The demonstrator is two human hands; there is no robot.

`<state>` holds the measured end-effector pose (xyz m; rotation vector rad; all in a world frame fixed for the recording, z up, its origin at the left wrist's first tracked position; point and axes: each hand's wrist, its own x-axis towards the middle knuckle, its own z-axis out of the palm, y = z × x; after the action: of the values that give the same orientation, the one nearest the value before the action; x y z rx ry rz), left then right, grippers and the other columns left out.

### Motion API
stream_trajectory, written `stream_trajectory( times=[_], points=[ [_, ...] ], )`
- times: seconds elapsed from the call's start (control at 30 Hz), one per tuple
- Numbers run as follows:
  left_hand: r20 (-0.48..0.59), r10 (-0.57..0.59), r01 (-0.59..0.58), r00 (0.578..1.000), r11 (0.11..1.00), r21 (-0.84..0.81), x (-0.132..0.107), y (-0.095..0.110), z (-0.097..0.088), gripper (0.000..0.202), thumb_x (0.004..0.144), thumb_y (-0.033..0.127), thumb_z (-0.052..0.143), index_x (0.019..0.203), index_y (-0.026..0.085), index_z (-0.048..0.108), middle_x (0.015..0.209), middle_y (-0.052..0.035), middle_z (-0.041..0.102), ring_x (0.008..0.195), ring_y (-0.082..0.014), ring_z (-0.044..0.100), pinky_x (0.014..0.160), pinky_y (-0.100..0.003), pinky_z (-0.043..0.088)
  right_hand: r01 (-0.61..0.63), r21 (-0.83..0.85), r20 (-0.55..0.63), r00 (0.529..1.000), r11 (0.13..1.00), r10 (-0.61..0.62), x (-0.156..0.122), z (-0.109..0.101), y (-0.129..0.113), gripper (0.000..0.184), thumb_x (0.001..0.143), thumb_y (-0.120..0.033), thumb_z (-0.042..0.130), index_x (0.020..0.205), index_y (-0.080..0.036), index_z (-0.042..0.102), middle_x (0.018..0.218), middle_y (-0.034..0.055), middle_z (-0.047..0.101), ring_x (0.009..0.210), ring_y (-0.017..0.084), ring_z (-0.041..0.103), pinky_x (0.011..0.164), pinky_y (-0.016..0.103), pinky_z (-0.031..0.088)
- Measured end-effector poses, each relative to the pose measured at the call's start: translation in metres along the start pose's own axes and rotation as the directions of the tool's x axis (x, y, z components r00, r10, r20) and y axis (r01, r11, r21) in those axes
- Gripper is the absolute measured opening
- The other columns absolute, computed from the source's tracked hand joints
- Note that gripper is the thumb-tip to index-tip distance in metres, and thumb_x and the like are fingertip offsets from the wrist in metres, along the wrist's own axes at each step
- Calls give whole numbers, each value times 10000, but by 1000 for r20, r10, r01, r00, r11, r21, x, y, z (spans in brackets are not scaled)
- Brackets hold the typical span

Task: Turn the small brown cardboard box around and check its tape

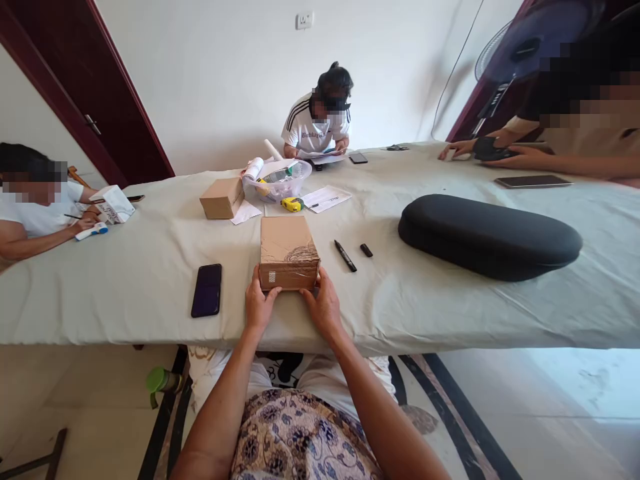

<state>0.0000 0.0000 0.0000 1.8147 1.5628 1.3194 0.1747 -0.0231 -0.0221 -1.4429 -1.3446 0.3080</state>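
Observation:
A brown cardboard box (286, 239) rests on the cloth-covered table in front of me, with black scribbled lines at its right front corner and a small printed label on the front side. My left hand (259, 303) grips its near left corner, thumb on the front face. At the near right corner, my right hand (324, 305) holds the box the same way. To the right of it lie an uncapped black marker (345, 256) and its loose cap (366, 251). A dark phone (207, 291) lies left of my left hand.
A long black case (490, 237) lies to the right. Beyond the box stand another cardboard box (222, 198), a plastic basket (300, 175) of items, a yellow tape measure (292, 204) and a paper sheet (327, 198). Three other people sit around the table (150, 300).

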Motion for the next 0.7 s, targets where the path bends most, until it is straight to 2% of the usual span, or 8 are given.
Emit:
stream_trajectory(
  times=[0.17, 0.33, 0.5, 0.6, 0.7],
  points=[
    [7, -36, 36, 999, 998, -52, 1, 0, -1, 675, 828, 314, 711, 1438, 185, 451, 1290, -144, 662, 1208, -284, 623, 1034, -426, 480, -22, 104, -13, 1000, 994, 24, 1, -1, -3, 631, 821, -264, 535, 1432, -172, 408, 1169, 139, 665, 1005, 270, 641, 939, 483, 519],
    [5, -36, 36, 999, 993, -113, 1, 1, -2, 669, 852, 321, 678, 1463, 207, 430, 1337, -130, 641, 1239, -277, 609, 1065, -419, 463, -67, 162, 27, 998, 985, 63, 2, -5, -8, 560, 833, -184, 424, 1392, -187, 444, 1154, 109, 706, 1012, 246, 685, 932, 452, 537],
    [-35, 24, -30, 999, 979, -204, -2, 2, -5, 639, 908, 365, 606, 1493, 240, 380, 1472, -101, 538, 1348, -237, 529, 1125, -376, 424, -82, 24, 88, 993, 996, 80, 2, -8, -12, 445, 837, -207, 465, 1279, -202, 518, 1046, 95, 743, 936, 269, 699, 840, 419, 547],
    [-117, 76, -99, 990, 975, -200, -3, 2, -7, 568, 956, 398, 526, 1479, 219, 397, 1517, -117, 482, 1392, -225, 480, 1147, -358, 399, -10, -103, 160, 987, 995, 27, 4, -8, -12, 310, 836, -231, 525, 1141, -208, 573, 1018, 94, 742, 942, 278, 684, 839, 406, 527],
    [-220, 153, -187, 963, 972, -145, -5, 4, -8, 508, 984, 399, 471, 1455, 214, 432, 1515, -125, 483, 1419, -215, 445, 1167, -349, 373, 89, -207, 181, 982, 974, -51, 6, -8, -13, 202, 854, -260, 553, 1041, -203, 600, 1007, 102, 734, 965, 281, 666, 876, 408, 498]
  ],
)
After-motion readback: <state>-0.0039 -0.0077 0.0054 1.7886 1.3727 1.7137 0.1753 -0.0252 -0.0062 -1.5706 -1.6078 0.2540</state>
